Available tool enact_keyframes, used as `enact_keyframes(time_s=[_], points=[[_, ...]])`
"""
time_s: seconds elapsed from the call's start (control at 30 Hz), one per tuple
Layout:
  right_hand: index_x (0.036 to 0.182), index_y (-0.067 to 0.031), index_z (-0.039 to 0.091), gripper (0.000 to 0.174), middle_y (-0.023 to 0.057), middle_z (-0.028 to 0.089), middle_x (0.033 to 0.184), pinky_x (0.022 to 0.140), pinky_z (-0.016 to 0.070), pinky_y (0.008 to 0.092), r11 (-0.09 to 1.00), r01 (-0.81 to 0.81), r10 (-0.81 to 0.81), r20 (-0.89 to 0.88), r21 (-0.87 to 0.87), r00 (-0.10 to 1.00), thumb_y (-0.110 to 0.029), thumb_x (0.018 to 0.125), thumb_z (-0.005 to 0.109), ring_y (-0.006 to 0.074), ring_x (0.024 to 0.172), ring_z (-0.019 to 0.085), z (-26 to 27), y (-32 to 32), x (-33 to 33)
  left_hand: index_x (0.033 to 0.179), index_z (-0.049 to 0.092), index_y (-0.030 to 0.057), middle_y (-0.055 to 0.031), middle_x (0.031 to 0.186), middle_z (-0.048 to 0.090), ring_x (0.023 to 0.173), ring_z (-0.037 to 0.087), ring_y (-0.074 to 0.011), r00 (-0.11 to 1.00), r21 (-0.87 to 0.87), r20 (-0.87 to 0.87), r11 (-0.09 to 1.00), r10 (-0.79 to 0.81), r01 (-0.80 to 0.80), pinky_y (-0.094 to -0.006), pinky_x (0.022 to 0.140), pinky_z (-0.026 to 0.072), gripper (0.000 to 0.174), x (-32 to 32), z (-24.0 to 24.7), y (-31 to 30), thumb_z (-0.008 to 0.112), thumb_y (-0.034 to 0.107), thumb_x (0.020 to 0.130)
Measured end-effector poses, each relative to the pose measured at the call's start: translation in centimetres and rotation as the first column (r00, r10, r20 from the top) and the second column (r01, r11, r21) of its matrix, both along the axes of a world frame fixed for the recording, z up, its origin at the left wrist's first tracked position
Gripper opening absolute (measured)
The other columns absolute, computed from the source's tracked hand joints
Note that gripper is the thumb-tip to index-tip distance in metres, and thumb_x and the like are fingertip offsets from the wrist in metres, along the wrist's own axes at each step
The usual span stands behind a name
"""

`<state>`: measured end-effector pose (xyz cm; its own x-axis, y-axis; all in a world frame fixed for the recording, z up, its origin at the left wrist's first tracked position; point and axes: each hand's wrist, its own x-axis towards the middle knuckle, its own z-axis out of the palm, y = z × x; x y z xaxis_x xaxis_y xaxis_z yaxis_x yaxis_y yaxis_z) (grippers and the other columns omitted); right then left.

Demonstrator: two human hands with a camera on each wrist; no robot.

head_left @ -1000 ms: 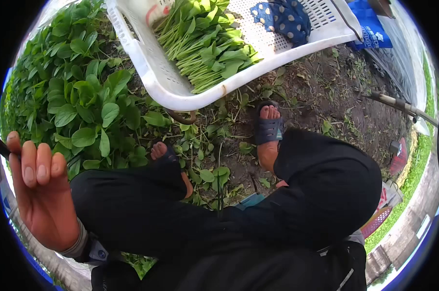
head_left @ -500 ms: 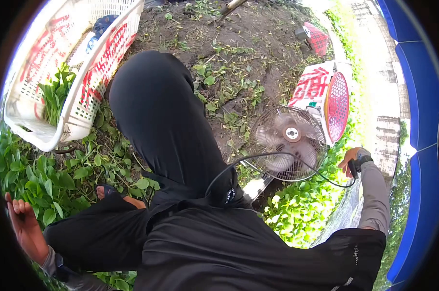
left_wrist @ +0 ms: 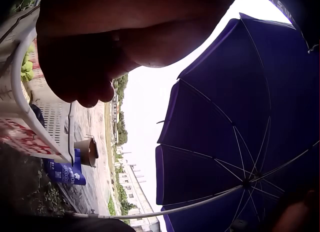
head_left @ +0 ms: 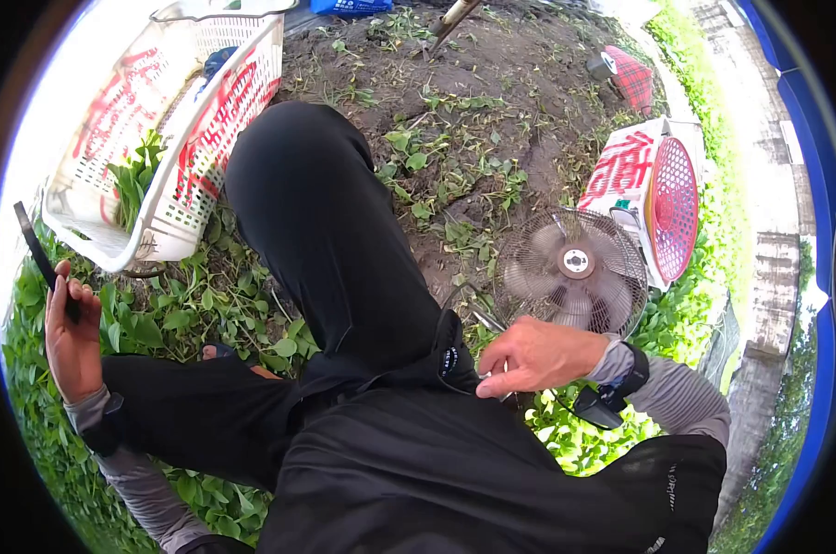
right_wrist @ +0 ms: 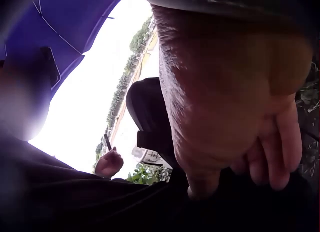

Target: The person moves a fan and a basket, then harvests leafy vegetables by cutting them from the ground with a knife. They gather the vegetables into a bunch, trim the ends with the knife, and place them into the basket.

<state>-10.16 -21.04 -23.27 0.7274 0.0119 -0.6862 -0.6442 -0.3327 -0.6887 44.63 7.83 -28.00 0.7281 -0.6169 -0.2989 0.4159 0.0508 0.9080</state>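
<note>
My left hand (head_left: 74,346) is raised at the left, its fingers bent round a thin, flat black tool (head_left: 37,249) that points up and away. Both the left hand (right_wrist: 109,163) and the tool (right_wrist: 107,142) also show small in the right wrist view. Close to the lap, my right hand (head_left: 547,355) reaches over the gap between the black trousers (head_left: 326,222) and the fan (head_left: 575,263). Its fingers hang loosely in the right wrist view, thumb apart. A small pale thing shows by its fingertips; I cannot tell whether it is held.
Leafy greens (head_left: 136,180) lie in a white plastic basket (head_left: 196,180) at the upper left. Growing plants (head_left: 122,319) cover the ground left. A red-marked box (head_left: 621,166) and a pink mesh basket (head_left: 674,212) stand behind the fan. Overhead is a blue umbrella (left_wrist: 220,107).
The view has swung right, bringing the fan and box in. My right hand has come in from the far right towards the lap. My left hand stays raised with the black tool.
</note>
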Motion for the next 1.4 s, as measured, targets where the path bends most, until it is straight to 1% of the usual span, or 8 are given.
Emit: enact_keyframes(time_s=[0.4, 0.67, 0.87, 1.07, 1.13, 1.2, 1.3, 1.4], points=[[0.097, -0.0016, 0.064, 0.024, 0.0094, 0.071, 0.087, 0.075, 0.0547, 0.0346, 0.88, 0.45, -0.473, 0.189, 0.153, 0.861, -0.024, 0.096, 0.073, 0.0179, 0.086, 0.071, -3.8, 6.2, -2.9, 0.14, 0.054, 0.0024, -0.0003, 0.096, 0.058, 0.086, 0.057, -0.0087, 1.0, -0.041, 0.018, 0.999, -0.013, 0.014, -0.0259, 0.083, 0.0523, 0.033, -2.1, 0.5, -1.0, 0.054, 0.017, 0.11], [0.094, -0.0001, 0.063, 0.019, 0.0124, 0.067, 0.071, 0.063, 0.0538, 0.0396, 0.837, 0.49, -0.449, 0.206, -0.245, 0.87, -0.019, 0.094, 0.064, 0.0265, 0.065, 0.069, -5.3, 7.3, -5.8, 0.142, 0.054, 0.0024, 0.0001, 0.096, 0.058, 0.087, 0.057, -0.0084, 0.999, -0.042, 0.032, 0.999, -0.033, 0.034, -0.0255, 0.083, 0.0527, 0.035, -3.7, 0.3, -1.4, 0.054, 0.017, 0.11], [0.133, -0.0052, 0.069, 0.039, 0.0015, 0.076, 0.097, 0.077, 0.0549, 0.0268, 0.751, 0.522, -0.068, -0.739, 0.405, 0.671, -0.033, 0.105, 0.063, 0.0094, 0.082, 0.067, -11.8, 8.0, -26.9, 0.141, 0.054, 0.0026, -0.0002, 0.093, 0.057, 0.086, 0.057, -0.008, 0.997, -0.083, 0.059, 0.995, -0.058, 0.063, -0.024, 0.081, 0.0526, 0.033, -3.5, 0.0, -1.1, 0.053, 0.016, 0.111], [0.147, -0.0028, 0.052, 0.05, 0.0151, 0.068, 0.13, 0.11, 0.0478, 0.0398, 0.305, 0.916, -0.341, -0.868, 0.261, 0.361, -0.023, 0.104, 0.066, 0.0301, 0.125, 0.065, -11.2, 9.2, -38.6, 0.141, 0.054, 0.0025, -0.0005, 0.095, 0.058, 0.088, 0.057, -0.0079, 0.996, 0.0, 0.021, 0.996, -0.085, 0.085, -0.0236, 0.083, 0.0525, 0.033, -4.2, 0.7, -1.6, 0.053, 0.016, 0.111], [0.123, -0.001, 0.071, 0.056, 0.019, 0.072, 0.119, 0.1, 0.0546, 0.0432, 0.591, 0.804, -0.4, -0.839, 0.072, 0.369, -0.051, 0.097, 0.07, 0.0274, 0.117, 0.069, -12.4, 8.9, -37.1, 0.141, 0.054, 0.0026, -0.0005, 0.095, 0.058, 0.088, 0.057, -0.0083, 0.995, -0.016, 0.014, 0.995, -0.096, 0.097, -0.024, 0.083, 0.0523, 0.033, -3.8, 0.4, -1.7, 0.052, 0.016, 0.111], [0.107, 0.0016, 0.075, 0.063, 0.0214, 0.075, 0.107, 0.09, 0.0582, 0.0434, 0.986, -0.017, -0.131, -0.834, -0.166, 0.536, -0.059, 0.09, 0.071, 0.0292, 0.107, 0.073, -12.0, 7.8, -31.1, 0.142, 0.054, 0.0022, -0.0004, 0.095, 0.058, 0.088, 0.057, -0.0086, 0.994, -0.049, 0.019, 0.993, -0.107, 0.108, -0.0242, 0.083, 0.0522, 0.034, -3.8, 0.1, -1.8, 0.052, 0.016, 0.111], [0.098, 0.0035, 0.075, 0.064, 0.0208, 0.077, 0.097, 0.082, 0.0599, 0.0461, 0.797, -0.277, -0.193, -0.661, -0.536, 0.725, -0.059, 0.086, 0.072, 0.0311, 0.094, 0.076, -12.5, 9.1, -26.1, 0.142, 0.054, 0.0019, -0.0005, 0.096, 0.057, 0.088, 0.056, -0.0086, 0.994, -0.067, 0.039, 0.992, -0.106, 0.109, -0.0245, 0.083, 0.0517, 0.034, -4.4, 0.5, -1.9, 0.052, 0.016, 0.111], [0.104, -0.0004, 0.074, 0.038, 0.0104, 0.076, 0.091, 0.077, 0.0627, 0.0359, 0.899, 0.414, -0.142, -0.798, 0.144, 0.585, -0.037, 0.098, 0.067, 0.0191, 0.088, 0.076, -11.7, 8.6, -19.9, 0.143, 0.053, 0.0015, -0.0006, 0.096, 0.057, 0.088, 0.055, -0.0087, 0.996, -0.054, 0.031, 0.995, -0.085, 0.087, -0.0248, 0.084, 0.0511, 0.035, -4.7, 0.5, -1.4, 0.052, 0.015, 0.111]])
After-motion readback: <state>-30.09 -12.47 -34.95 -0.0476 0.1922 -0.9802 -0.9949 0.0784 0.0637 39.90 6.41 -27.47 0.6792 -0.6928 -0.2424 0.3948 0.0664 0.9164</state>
